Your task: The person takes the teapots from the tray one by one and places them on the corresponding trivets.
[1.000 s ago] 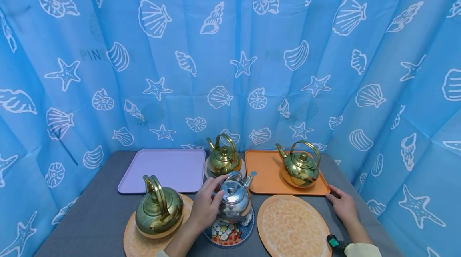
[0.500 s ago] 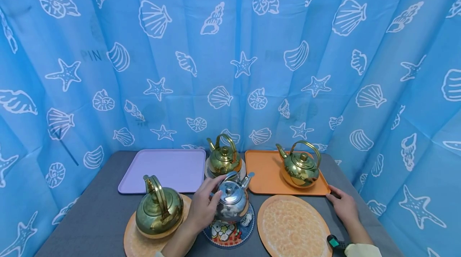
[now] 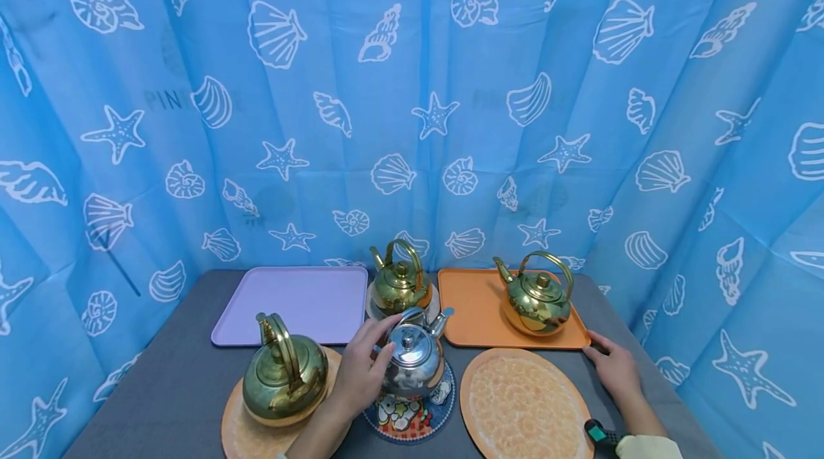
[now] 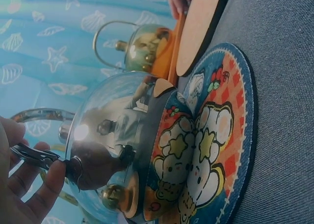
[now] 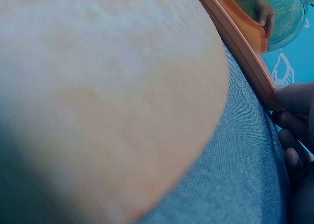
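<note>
A silver kettle (image 3: 413, 359) stands on a round blue mat with cartoon figures (image 3: 412, 422). My left hand (image 3: 363, 366) grips its handle from the left; in the left wrist view, the fingers (image 4: 51, 185) are around the metal handle (image 4: 32, 153). At the right, my right hand (image 3: 614, 369) pinches the near right corner of an orange tray (image 3: 470, 316). That tray's rim (image 5: 245, 57) sits between the fingertips in the right wrist view. A gold kettle (image 3: 537, 304) rests on the tray, its spout toward the left.
Behind the silver kettle, another gold kettle (image 3: 400, 286) stands on a round pale mat. A third gold kettle (image 3: 286, 378) sits on a round tan mat (image 3: 233, 423) at front left. A lilac tray (image 3: 292, 305) lies back left, and a round tan mat (image 3: 524, 402) front right.
The silver kettle and my left hand have shifted slightly left over the mat. My right hand stays at the tray corner, and the other kettles have not moved.
</note>
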The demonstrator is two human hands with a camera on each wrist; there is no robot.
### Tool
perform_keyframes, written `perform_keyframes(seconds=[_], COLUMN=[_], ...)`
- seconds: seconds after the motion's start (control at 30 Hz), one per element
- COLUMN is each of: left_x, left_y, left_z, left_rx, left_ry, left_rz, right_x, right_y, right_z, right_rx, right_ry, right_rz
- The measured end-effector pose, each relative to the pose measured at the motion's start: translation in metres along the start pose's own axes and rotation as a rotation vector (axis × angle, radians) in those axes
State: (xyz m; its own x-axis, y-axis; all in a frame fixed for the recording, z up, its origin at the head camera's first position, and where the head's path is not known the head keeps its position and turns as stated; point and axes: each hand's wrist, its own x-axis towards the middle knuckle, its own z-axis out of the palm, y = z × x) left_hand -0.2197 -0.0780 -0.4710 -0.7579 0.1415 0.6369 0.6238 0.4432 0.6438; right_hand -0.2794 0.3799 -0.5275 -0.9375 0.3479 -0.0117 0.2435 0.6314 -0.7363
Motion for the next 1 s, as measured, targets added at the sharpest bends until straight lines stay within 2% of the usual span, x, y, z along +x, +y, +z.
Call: perform_keyframes(seconds=[0.23, 0.37, 0.6, 1.0], left_x=[-0.003, -0.005, -0.005, -0.003], left_y=[0.000, 0.002, 0.005, 0.012], left_z=[0.001, 0.001, -0.002, -0.004], left_rx=[0.016, 0.048, 0.093, 0.109], left_ry=[0.007, 0.040, 0.134, 0.216], left_rz=[-0.014, -0.021, 0.062, 0.173], right_x=[-0.002, -0.002, -0.001, 0.000], right_y=[-0.001, -0.002, -0.003, -0.001], right_z=[-0.001, -0.002, -0.001, -0.002], right_rx=[-0.002, -0.003, -0.007, -0.008], right_ry=[-0.007, -0.005, 0.002, 0.003], right_rz=[-0.007, -0.008, -0.001, 0.000])
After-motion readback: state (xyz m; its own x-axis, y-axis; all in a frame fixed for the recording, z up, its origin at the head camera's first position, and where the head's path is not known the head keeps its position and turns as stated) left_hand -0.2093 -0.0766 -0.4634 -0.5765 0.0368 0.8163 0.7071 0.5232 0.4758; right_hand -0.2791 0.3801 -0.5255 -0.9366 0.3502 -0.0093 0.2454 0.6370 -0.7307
